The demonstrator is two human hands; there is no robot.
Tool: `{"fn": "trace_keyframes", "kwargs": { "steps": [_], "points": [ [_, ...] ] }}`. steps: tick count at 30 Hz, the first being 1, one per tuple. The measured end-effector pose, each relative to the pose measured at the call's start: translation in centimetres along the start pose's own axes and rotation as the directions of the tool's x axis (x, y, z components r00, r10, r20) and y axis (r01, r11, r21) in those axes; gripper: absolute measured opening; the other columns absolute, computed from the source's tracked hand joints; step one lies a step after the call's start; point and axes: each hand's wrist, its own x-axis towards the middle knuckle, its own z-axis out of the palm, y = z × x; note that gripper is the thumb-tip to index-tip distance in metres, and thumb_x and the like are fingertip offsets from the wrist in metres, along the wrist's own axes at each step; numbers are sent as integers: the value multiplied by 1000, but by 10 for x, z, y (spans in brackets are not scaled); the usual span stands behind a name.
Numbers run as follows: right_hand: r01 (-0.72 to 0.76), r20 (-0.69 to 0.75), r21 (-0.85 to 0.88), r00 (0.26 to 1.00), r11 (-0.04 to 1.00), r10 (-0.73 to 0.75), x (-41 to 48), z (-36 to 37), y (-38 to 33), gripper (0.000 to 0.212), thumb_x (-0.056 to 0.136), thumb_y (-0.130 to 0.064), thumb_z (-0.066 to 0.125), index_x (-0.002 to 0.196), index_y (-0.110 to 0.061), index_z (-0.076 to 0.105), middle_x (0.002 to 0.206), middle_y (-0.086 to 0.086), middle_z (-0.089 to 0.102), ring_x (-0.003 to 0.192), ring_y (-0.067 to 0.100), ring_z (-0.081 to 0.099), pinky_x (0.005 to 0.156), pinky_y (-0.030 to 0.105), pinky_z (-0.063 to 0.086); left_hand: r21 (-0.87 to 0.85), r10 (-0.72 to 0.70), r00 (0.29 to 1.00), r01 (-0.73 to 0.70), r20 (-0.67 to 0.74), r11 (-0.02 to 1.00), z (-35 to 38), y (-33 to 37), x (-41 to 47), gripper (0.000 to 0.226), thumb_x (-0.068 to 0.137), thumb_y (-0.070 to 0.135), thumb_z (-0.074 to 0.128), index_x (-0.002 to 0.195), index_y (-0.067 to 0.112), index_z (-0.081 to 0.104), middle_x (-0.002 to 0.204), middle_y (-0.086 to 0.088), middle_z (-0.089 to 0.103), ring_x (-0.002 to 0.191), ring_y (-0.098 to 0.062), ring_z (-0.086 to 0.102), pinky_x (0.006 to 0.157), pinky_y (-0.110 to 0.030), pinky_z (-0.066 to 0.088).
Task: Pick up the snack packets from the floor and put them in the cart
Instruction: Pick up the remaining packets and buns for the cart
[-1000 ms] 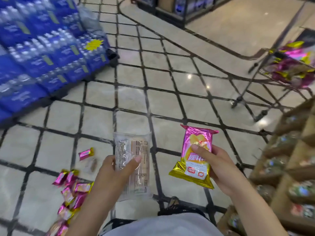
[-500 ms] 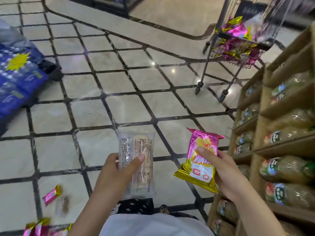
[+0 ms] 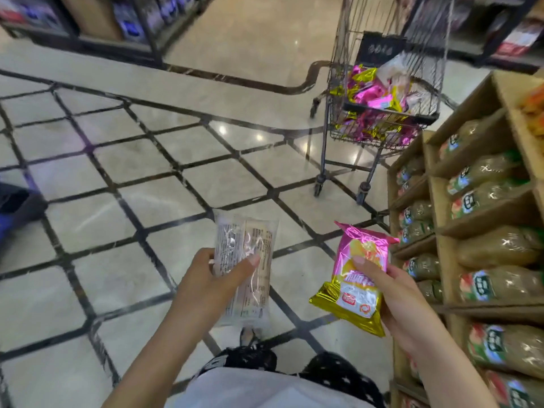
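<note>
clear packet (image 3: 235, 237) upright, pink-gold packet (image 3: 353, 298) tilted, wire cart (image 3: 388, 111) w/ pink packets (image 3: 374, 95)

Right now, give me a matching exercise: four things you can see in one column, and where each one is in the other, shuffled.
Things
1. clear plastic snack packet
2. pink and gold foil snack packet
3. wire shopping cart
4. wooden shelf rack

Places
A. along the right edge of the view
B. held in the left grip
C. standing ahead on the tiled floor
D. held in the right grip

Pairs: 1-B, 2-D, 3-C, 4-A
</note>
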Motion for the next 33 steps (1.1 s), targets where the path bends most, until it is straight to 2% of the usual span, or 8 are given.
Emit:
{"fn": "trace_keyframes", "kwargs": {
  "steps": [5,8,11,14,17,25,29,33],
  "points": [
    [-18,-67,92,997,996,24,41,-10,-32,55,65,-33,78,110,-6,64,99,17,74,88,34,72,88,49,55,31,56,995,-59,88,998,18,62,65,68,59,64,64,115,27,56,99,9,67,84,-7,65,60,-24,44],
    [-38,-139,162,988,986,61,77,-37,-52,82,45,-44,93,112,-4,66,103,20,73,98,40,69,97,57,49,30,61,985,-66,160,997,53,92,107,52,74,53,69,116,25,59,99,9,68,83,-4,66,57,-17,44],
    [-31,-155,181,986,983,60,120,-66,-82,106,28,-54,95,116,-5,65,105,18,73,97,37,70,91,50,54,26,68,980,-74,187,997,102,124,145,41,79,46,71,110,22,60,95,9,68,78,0,64,47,-8,42],
    [11,-162,207,987,978,23,165,-97,-126,73,57,-42,86,115,-2,64,102,19,74,88,34,73,77,43,60,-6,82,977,-82,196,997,150,170,177,40,80,41,72,111,19,58,95,7,67,77,-2,63,44,-6,41],
    [34,-178,196,984,980,1,206,-126,-178,49,70,-30,72,109,-1,66,96,19,74,78,30,74,65,37,61,10,98,976,-102,196,995,192,220,207,50,75,50,71,114,22,58,97,8,67,83,-7,65,55,-19,47],
    [107,-266,78,961,991,-83,313,-187,-299,51,66,-35,74,108,-7,67,92,14,76,76,28,74,80,45,58,18,149,973,-155,174,988,260,320,285,70,64,62,66,120,23,55,101,10,65,87,-5,63,61,-22,43],
    [73,-275,109,961,991,-41,374,-182,-317,33,82,-24,70,108,-5,66,92,15,76,75,26,74,66,37,61,86,71,979,-89,190,992,276,339,341,47,81,49,68,117,22,54,97,11,63,81,0,60,51,-13,40],
    [-12,-277,84,960,996,35,439,-161,-335,43,73,-32,73,107,-7,67,93,13,76,84,31,73,79,44,58,132,42,968,-77,247,988,290,368,425,44,81,49,69,114,25,53,100,10,65,83,-3,63,57,-18,44]
  ]
}}
